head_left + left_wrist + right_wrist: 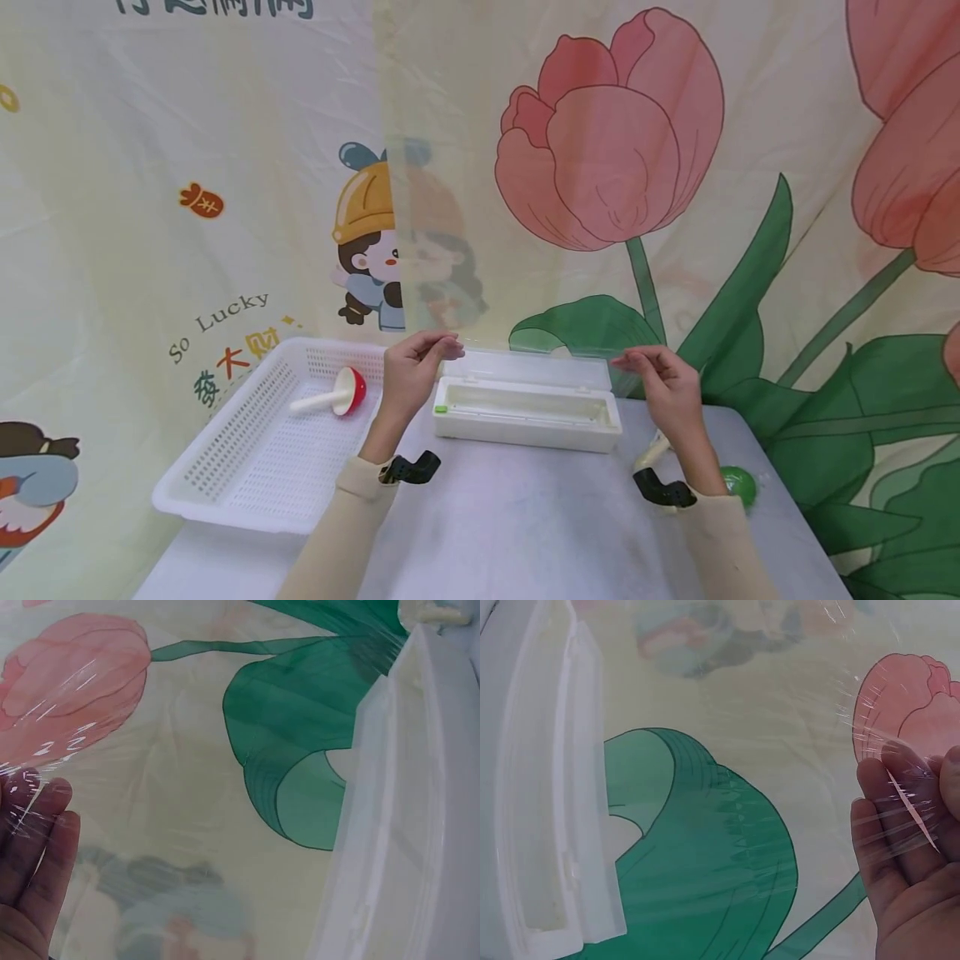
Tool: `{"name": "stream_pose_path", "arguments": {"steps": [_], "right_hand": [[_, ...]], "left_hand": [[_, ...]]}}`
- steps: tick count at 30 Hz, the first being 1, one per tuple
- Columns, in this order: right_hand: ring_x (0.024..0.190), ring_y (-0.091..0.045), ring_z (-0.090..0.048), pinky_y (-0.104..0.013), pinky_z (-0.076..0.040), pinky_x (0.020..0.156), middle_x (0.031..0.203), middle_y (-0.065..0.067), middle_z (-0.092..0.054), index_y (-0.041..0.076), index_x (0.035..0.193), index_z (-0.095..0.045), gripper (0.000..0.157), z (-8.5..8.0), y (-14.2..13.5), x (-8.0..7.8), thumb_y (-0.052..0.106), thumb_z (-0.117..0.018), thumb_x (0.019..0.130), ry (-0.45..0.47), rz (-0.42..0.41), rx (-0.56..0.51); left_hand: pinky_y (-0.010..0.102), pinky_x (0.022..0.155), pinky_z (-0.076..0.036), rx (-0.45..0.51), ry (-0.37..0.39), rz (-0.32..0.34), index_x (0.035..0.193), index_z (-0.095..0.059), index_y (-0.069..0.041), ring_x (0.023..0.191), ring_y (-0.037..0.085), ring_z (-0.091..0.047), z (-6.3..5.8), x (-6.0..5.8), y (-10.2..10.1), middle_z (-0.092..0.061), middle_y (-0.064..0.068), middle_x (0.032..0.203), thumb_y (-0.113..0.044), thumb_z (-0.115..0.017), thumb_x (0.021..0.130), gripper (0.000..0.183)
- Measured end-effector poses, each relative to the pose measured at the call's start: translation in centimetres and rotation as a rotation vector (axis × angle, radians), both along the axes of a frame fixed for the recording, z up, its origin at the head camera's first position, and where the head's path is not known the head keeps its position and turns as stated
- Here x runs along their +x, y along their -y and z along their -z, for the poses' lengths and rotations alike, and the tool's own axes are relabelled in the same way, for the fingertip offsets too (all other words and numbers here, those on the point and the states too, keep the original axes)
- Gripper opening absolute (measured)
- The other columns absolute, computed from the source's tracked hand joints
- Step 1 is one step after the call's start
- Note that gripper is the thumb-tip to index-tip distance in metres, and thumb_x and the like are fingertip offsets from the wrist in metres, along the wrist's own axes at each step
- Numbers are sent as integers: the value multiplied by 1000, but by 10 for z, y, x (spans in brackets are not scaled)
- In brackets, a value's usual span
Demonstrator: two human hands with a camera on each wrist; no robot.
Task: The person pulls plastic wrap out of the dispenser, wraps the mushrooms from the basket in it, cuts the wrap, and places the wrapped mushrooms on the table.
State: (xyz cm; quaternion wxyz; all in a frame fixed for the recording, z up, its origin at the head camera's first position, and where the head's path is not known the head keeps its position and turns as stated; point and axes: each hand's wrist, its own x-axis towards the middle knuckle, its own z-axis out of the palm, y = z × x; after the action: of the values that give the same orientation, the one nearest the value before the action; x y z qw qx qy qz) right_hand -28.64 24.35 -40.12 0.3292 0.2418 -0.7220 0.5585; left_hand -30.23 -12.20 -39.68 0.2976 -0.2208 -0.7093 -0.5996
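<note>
A thin sheet of clear cling film [896, 799] is stretched between my two raised hands, creased and shiny by the fingers. My left hand [411, 372] pinches its left end and my right hand [667, 392] pinches the right end. Just below and between them stands a long white cling film dispenser box [525, 435], its translucent lid [536, 368] tipped back. Set at the left end of the box's front edge is a small green cutter slider [441, 409]. Through the film in the left wrist view, the fingers [64, 840] show.
A white perforated basket [217, 508] at the left holds a ladle-shaped thing [348, 392], red outside and white inside, with a white handle. Behind my right wrist lies a green rounded thing [740, 485], partly hidden. A printed cloth [450, 67] hangs behind the white table [517, 533].
</note>
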Motion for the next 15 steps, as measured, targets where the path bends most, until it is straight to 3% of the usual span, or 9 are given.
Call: {"name": "stream_pose_path", "arguments": {"steps": [8,15], "right_hand": [[91,-4,-75,-18,-58,82,96,-12,-77,-14,105,-67,14,-6,1,3,-9,-54,101,-18,-23,5],[84,-1,-74,-17,-58,79,92,-7,-79,-12,104,-68,12,-19,-1,-1,-9,-57,99,-29,15,45]], "left_hand": [[26,79,-61,5,-31,-2,107,-76,2,81,14,-78,-5,3,0,-79,15,93,-9,-71,94,17],[26,78,-61,7,-67,12,103,-76,4,80,22,-78,-16,-1,0,-78,16,91,-7,-71,94,15]]}}
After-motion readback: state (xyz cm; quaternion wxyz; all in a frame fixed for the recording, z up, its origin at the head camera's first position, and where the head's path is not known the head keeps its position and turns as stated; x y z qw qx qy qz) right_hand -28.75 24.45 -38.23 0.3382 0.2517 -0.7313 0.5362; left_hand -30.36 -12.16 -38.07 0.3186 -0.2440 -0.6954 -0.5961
